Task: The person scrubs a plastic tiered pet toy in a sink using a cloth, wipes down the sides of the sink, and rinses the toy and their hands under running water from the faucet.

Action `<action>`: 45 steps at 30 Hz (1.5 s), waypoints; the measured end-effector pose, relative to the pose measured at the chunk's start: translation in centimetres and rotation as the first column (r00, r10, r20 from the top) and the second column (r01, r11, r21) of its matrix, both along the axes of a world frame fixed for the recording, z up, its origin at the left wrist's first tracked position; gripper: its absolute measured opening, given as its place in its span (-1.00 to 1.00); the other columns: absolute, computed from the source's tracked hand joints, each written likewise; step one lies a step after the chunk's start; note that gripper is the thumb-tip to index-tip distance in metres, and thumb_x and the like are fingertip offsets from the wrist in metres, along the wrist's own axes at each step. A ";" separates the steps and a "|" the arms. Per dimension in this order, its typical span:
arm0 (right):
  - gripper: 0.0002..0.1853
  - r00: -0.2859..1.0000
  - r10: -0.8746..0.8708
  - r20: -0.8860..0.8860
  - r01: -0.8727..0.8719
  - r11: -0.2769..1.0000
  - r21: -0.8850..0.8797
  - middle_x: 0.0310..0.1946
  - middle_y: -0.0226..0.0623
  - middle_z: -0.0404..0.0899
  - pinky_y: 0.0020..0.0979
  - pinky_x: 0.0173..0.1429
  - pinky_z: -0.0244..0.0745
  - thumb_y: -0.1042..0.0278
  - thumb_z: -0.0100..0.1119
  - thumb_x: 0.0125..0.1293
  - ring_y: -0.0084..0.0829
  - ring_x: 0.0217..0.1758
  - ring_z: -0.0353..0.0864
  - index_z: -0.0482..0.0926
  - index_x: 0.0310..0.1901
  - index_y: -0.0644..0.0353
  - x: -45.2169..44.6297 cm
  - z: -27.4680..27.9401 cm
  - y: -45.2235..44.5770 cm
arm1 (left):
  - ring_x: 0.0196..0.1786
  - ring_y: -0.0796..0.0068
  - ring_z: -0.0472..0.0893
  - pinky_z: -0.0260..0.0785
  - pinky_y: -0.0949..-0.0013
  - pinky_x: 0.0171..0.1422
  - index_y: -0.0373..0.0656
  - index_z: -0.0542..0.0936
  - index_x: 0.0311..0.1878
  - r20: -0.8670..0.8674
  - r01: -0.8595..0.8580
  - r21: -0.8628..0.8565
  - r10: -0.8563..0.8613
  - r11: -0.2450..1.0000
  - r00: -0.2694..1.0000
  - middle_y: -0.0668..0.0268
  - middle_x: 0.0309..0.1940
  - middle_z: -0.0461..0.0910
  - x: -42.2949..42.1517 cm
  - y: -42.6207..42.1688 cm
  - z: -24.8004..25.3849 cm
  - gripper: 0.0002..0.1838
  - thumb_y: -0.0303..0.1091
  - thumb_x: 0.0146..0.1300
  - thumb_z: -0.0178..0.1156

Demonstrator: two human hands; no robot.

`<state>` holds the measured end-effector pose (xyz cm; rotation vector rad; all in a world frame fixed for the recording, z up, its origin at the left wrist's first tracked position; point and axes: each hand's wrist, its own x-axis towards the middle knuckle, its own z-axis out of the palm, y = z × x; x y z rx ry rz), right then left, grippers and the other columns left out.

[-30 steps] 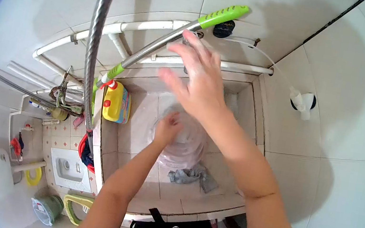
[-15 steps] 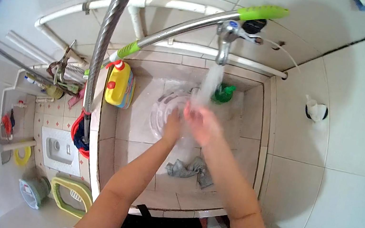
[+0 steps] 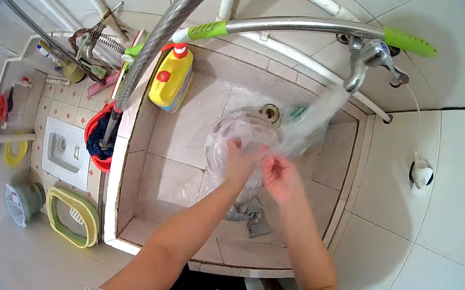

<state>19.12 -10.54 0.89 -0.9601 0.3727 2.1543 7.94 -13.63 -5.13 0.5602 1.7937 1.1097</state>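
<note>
A clear, round plastic piece with slot-like openings [image 3: 219, 143] is low in the tiled basin, partly hidden by splashing water. My left hand [image 3: 240, 161] is closed at its near side, fingertips against the plastic. Just right of it, my right hand [image 3: 282, 178] has curled fingers near the plastic's edge; what they pinch is blurred by water. A strong stream falls from the metal tap [image 3: 359, 68] close to my right fingers. Nearer to me, a crumpled grey cloth [image 3: 254, 217] lies wet on the basin floor.
A yellow detergent jug [image 3: 171, 79] stands on the basin's left ledge. A green object [image 3: 298, 114] shows behind the stream, beside the drain [image 3: 270, 112]. A green-handled metal pole [image 3: 307, 28] crosses above the basin. To the left are a red bucket [image 3: 92, 137] and a squat toilet [image 3: 66, 151].
The view has shifted and turned, so the tap sits farther right. My right fingers have curled in more, beside the plastic piece. Water still runs.
</note>
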 end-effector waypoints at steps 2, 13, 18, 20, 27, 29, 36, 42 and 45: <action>-0.81 0.998 0.001 0.063 0.000 1.000 -0.015 -0.31 -0.14 0.55 -0.50 -0.26 0.63 0.62 -0.12 0.21 -0.44 -0.42 0.57 0.42 -0.16 0.48 -0.9 0.7 -0.1 | -0.03 0.36 0.42 0.30 0.37 0.03 -0.26 0.30 -0.01 0.069 -0.054 0.027 0.052 0.998 0.996 0.20 -0.08 0.42 0.5 -0.5 -2.5 -0.46 -0.30 -0.02 0.31; -0.66 0.874 0.163 0.458 -0.312 0.910 0.271 -0.04 0.00 0.46 -0.25 0.13 0.49 0.59 -0.06 0.19 -0.22 -0.02 0.53 0.36 0.03 0.50 -0.5 4.4 3.0 | 0.00 0.36 0.53 0.40 0.33 0.08 -0.25 0.39 0.11 0.895 -0.270 0.189 -0.053 0.944 0.442 0.18 -0.04 0.52 -5.9 -7.5 -0.6 -0.47 -0.56 -0.04 0.13; -0.63 0.688 0.334 0.644 -0.601 0.760 0.248 0.00 0.00 0.46 -0.28 0.19 0.43 0.50 -0.03 0.24 -0.23 0.05 0.50 0.34 0.07 0.50 -2.4 8.1 4.1 | -0.11 0.28 0.54 0.39 0.23 0.07 -0.30 0.48 -0.08 0.919 -0.232 0.195 -0.096 0.953 0.381 0.14 -0.19 0.53 -8.1 -8.9 -4.9 -0.59 -0.43 -0.08 -0.01; -0.62 0.659 0.407 0.632 -0.659 0.718 0.225 -0.10 -0.02 0.51 -0.28 0.11 0.48 0.42 0.04 0.23 -0.24 -0.05 0.55 0.37 0.04 0.46 -2.4 7.6 4.3 | -0.27 0.31 0.51 0.41 0.24 -0.10 -0.26 0.48 -0.33 0.935 -0.281 0.042 0.061 0.959 0.348 0.19 -0.38 0.51 -7.7 -9.0 -6.9 -0.74 -0.33 -0.08 -0.05; -0.58 0.335 0.399 0.854 -0.854 0.511 0.096 -0.19 -0.11 0.57 -0.32 -0.03 0.54 0.31 0.14 0.18 -0.31 -0.19 0.60 0.41 0.05 0.32 -2.6 6.8 4.0 | -0.43 0.36 0.45 0.33 0.33 -0.29 -0.08 0.46 -0.52 0.934 -0.358 -0.083 0.198 0.930 0.296 0.34 -0.57 0.48 -8.4 -9.5 -8.6 -0.78 -0.17 0.03 -0.05; -0.57 0.429 0.393 0.814 -0.819 0.549 0.166 -0.20 -0.12 0.57 -0.32 -0.05 0.55 0.30 0.15 0.17 -0.32 -0.21 0.60 0.42 0.04 0.32 -1.8 5.5 4.2 | -0.37 0.39 0.46 0.33 0.34 -0.23 -0.11 0.47 -0.40 0.848 -0.314 -0.071 0.223 0.947 0.481 0.33 -0.50 0.49 -8.6 -9.6 -9.2 -0.70 -0.07 0.11 -0.05; -0.55 0.619 0.421 0.663 -0.707 0.667 0.237 -0.04 -0.01 0.51 -0.20 0.06 0.51 0.29 0.03 0.24 -0.22 -0.07 0.58 0.36 0.10 0.39 -1.4 6.7 4.8 | -0.19 0.53 0.43 0.33 0.41 -0.10 -0.22 0.26 0.17 0.340 -0.088 -0.079 0.110 0.993 0.934 0.32 -0.29 0.46 -10.0 -7.0 -0.6 -0.32 -0.01 0.10 0.23; -0.58 0.725 0.543 0.424 -0.662 0.718 0.213 0.05 -0.03 0.45 -0.10 0.22 0.36 0.36 -0.10 0.28 -0.17 0.08 0.48 0.32 0.13 0.40 -0.9 8.3 4.4 | -0.25 0.51 0.48 0.35 0.45 -0.18 -0.06 0.12 0.33 0.234 0.332 0.049 -0.334 0.942 0.913 0.26 -0.31 0.50 -11.3 -6.3 -0.8 -0.18 -0.18 0.05 0.33; -0.57 0.758 0.522 0.391 -0.615 0.772 0.160 0.06 -0.08 0.45 -0.11 0.22 0.36 0.38 -0.09 0.26 -0.19 0.10 0.46 0.32 0.14 0.39 -0.5 8.3 3.9 | -0.34 0.54 0.50 0.36 0.46 -0.23 -0.02 0.20 0.30 0.475 0.348 -0.008 -0.303 0.937 0.826 0.32 -0.38 0.53 -10.2 -5.3 0.7 -0.20 -0.21 0.00 0.36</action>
